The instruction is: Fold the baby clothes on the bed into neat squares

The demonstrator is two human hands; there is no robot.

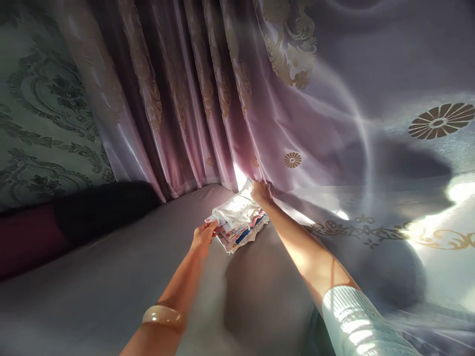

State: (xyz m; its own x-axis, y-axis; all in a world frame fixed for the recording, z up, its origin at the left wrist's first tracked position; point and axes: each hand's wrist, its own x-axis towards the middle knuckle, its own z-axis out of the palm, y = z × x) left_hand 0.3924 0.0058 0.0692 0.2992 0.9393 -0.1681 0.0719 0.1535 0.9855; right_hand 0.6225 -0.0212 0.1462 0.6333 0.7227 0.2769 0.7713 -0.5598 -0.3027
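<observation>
A stack of folded cloths (239,220) lies on the grey sheet, white printed pieces mostly, with a blue layer lower down. Its kind of garment or cloth I cannot make out. At the near left edge, my left hand (204,233) pinches the stack's side between thumb and fingers. My right hand (261,194) is closed at the far right corner, gripping the top white cloth (237,207), whose corner rises toward it. Sunlight falls brightly across that top piece.
Pink-purple curtains (200,99) with gold patterns hang right behind the stack and spread to the right. A dark red and black padded roll (104,212) lies at the left along the patterned wall (44,99). The grey bed sheet (111,291) stretches across the front.
</observation>
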